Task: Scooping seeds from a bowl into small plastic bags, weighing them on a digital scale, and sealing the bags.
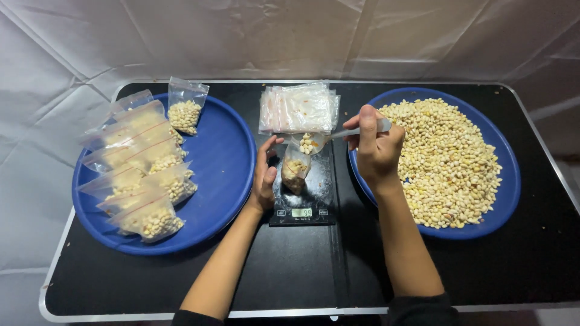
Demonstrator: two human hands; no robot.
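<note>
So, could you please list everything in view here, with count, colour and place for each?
table: one, black with a pale metal edge, under everything.
left tray: one, blue, round, on the table's left side.
filled bags: several, I cannot count them exactly, clear with pale kernels, on the left tray.
right tray: one, blue, round, on the right side.
loose kernels: a heap, pale yellow, in the right tray.
empty bags: a stack, clear, at the middle back.
scale: one, black, at the centre.
open bag: one, clear, partly filled, on the scale.
spoon: one, silvery, loaded with kernels, above the open bag.
left hand: steadies the open bag.
right hand: holds the spoon.
</note>
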